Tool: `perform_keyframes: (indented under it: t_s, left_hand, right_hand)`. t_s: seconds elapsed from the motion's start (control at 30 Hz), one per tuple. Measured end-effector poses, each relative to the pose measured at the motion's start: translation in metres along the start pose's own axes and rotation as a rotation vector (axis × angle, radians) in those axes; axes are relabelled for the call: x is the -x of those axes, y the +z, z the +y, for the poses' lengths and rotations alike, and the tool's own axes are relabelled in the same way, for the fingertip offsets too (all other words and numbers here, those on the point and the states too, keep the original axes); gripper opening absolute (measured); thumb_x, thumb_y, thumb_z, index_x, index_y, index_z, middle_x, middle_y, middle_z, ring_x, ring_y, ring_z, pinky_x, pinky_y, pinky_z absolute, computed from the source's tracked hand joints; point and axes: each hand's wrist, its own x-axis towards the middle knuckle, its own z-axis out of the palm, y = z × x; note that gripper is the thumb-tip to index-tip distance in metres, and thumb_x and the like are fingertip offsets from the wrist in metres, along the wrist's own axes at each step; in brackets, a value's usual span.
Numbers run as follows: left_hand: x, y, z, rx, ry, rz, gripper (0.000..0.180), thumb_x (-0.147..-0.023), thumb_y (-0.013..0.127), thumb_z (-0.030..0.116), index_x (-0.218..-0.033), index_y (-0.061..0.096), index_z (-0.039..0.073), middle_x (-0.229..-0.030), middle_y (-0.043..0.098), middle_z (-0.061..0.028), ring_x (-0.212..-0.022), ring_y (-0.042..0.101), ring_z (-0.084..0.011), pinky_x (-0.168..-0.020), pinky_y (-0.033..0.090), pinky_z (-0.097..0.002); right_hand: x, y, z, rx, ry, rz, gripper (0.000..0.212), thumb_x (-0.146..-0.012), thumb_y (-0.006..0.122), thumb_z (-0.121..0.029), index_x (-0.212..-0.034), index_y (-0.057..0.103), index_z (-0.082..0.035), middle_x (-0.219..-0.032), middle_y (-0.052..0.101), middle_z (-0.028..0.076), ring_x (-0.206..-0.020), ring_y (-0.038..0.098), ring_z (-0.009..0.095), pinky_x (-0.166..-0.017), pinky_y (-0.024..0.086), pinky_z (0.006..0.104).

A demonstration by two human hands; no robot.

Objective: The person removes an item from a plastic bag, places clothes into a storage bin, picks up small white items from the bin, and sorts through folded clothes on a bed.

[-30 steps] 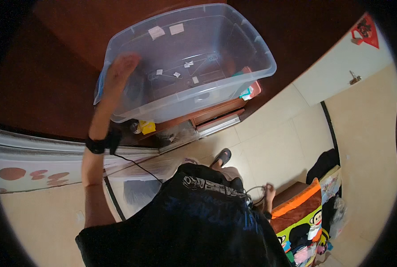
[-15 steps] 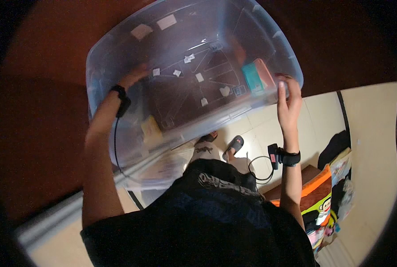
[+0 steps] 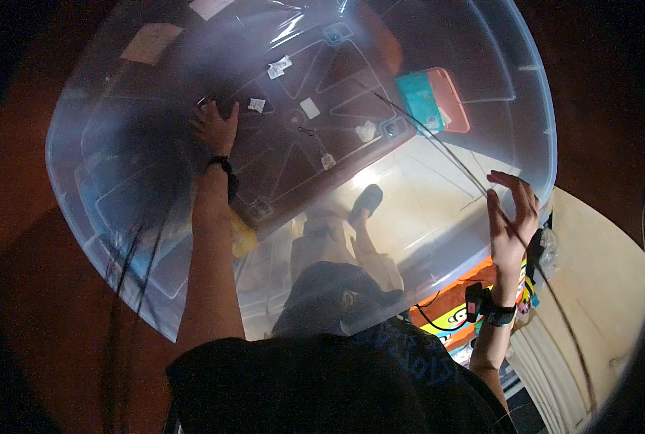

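Observation:
A large clear plastic storage bin point(image 3: 120, 217) is lifted close in front of the camera and fills most of the view. My left hand point(image 3: 218, 126) presses flat against its base with fingers spread, a black band on the wrist. My right hand point(image 3: 514, 217) holds the bin's right wall near the rim, and its wrist also wears a black band with a small device. A teal and orange flat packet point(image 3: 434, 101) and several small white paper scraps point(image 3: 279, 66) show against the bin's base.
Seen through the bin are a pale tiled floor point(image 3: 424, 195) and my foot in a dark sandal point(image 3: 366, 202). An orange colourful printed box point(image 3: 445, 318) stands at the lower right. Dark brown wood point(image 3: 40, 304) surrounds the bin on the left.
The bin has come much nearer the camera and now covers the view. My left hand shifted from its side to its base. My right hand stays on the right wall.

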Motion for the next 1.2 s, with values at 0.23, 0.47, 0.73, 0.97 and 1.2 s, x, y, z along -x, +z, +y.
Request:
perform_keyframes:
  t_s: [0.23, 0.47, 0.73, 0.97, 1.2]
  left_hand:
    - [0.013, 0.001, 0.011, 0.099, 0.39, -0.049, 0.078, -0.078, 0.051, 0.056, -0.132, 0.03, 0.003, -0.136, 0.028, -0.0188, -0.128, 0.019, -0.0391, -0.101, 0.017, -0.0566]
    - [0.032, 0.044, 0.098, 0.226, 0.527, 0.131, 0.081, -0.078, 0.055, 0.052, -0.134, 0.024, 0.002, -0.138, 0.025, -0.0187, -0.129, 0.018, -0.0372, -0.103, 0.014, -0.0532]
    - [-0.018, 0.051, 0.122, 0.191, 0.816, 0.186, 0.059, -0.084, 0.052, 0.041, -0.131, 0.035, 0.009, -0.137, 0.031, -0.0118, -0.128, 0.024, -0.031, -0.103, 0.017, -0.0499]
    - [0.003, 0.046, 0.109, 0.27, 1.002, 0.172, 0.022, -0.083, 0.056, 0.023, -0.099, 0.053, 0.007, -0.104, 0.05, -0.0088, -0.101, 0.047, -0.0286, -0.087, 0.035, -0.0441]
    - [0.032, 0.057, 0.103, 0.255, 0.94, 0.221, 0.018, -0.088, 0.05, 0.021, -0.088, 0.052, 0.003, -0.09, 0.048, -0.0112, -0.082, 0.049, -0.0291, -0.07, 0.043, -0.0388]
  right_hand:
    - [0.002, -0.002, -0.006, -0.03, 0.045, -0.038, 0.016, -0.073, 0.055, -0.005, -0.087, 0.063, -0.005, -0.09, 0.063, 0.007, -0.09, 0.056, 0.023, -0.084, 0.036, 0.0313]
    - [0.003, -0.002, 0.0, -0.012, 0.069, -0.059, 0.015, -0.074, 0.053, -0.005, -0.085, 0.063, -0.005, -0.09, 0.063, 0.007, -0.087, 0.055, 0.023, -0.083, 0.035, 0.0309]
    - [-0.008, 0.009, 0.007, -0.023, 0.068, -0.044, 0.014, -0.073, 0.054, -0.004, -0.083, 0.063, -0.005, -0.086, 0.063, 0.005, -0.083, 0.054, 0.022, -0.082, 0.033, 0.0312]
    - [-0.005, 0.012, 0.016, -0.077, 0.07, 0.006, 0.013, -0.074, 0.053, -0.005, -0.082, 0.063, -0.005, -0.086, 0.063, 0.006, -0.082, 0.054, 0.021, -0.08, 0.034, 0.0305]
    - [-0.001, 0.004, 0.017, -0.091, 0.087, 0.05, 0.014, -0.075, 0.052, -0.005, -0.082, 0.064, -0.003, -0.087, 0.064, 0.007, -0.082, 0.054, 0.021, -0.082, 0.034, 0.0294]
